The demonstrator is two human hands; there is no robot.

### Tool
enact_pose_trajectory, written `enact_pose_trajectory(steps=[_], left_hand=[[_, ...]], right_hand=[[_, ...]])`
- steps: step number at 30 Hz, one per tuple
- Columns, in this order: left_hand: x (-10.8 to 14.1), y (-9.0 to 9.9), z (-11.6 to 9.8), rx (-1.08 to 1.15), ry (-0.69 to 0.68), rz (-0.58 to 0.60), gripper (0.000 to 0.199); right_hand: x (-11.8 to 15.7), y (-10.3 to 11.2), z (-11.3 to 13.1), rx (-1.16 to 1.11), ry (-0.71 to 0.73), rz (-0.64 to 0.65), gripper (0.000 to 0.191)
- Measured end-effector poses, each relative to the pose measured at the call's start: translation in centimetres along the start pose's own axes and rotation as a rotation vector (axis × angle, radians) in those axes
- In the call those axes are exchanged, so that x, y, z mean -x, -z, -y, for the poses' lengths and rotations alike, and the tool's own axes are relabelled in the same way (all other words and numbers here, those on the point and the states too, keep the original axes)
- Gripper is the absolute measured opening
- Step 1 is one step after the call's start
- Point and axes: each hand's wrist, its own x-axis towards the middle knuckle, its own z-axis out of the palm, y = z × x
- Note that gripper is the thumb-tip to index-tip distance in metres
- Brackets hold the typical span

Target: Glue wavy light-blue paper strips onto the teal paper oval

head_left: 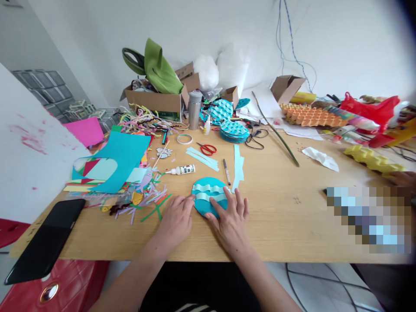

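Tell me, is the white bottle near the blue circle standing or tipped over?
Tipped over: the white bottle lies on its side on the table, nozzle pointing left.

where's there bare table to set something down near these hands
Widest bare patch: table right of the right hand, below the stick. Another stretch runs along the front edge, between the phone and the left hand. Crowded: the paper scraps on the left, and the back, by the cardboard box.

The round teal paper disc [204, 206] lay near the front edge of the flat wooden bench [279, 225]. Behind it, the white plastic glue bottle [184, 169] lay left and the slim grey pen [226, 172] right. Farther back lay the red-handled metal scissors [208, 149], left of the round teal paper stack [234, 132].
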Motion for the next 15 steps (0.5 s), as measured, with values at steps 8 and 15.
enact_pose_trajectory(steps=[8,15], left_hand=[[0.01,0.13,-0.13,-0.004,0.004,0.011,0.047],[0.01,0.02,-0.01,0.018,-0.001,0.002,0.05]], right_hand=[[-0.03,0.14,0.05,0.01,0.006,0.011,0.039],[-0.08,0.2,0.1,0.003,0.014,0.016,0.037]])
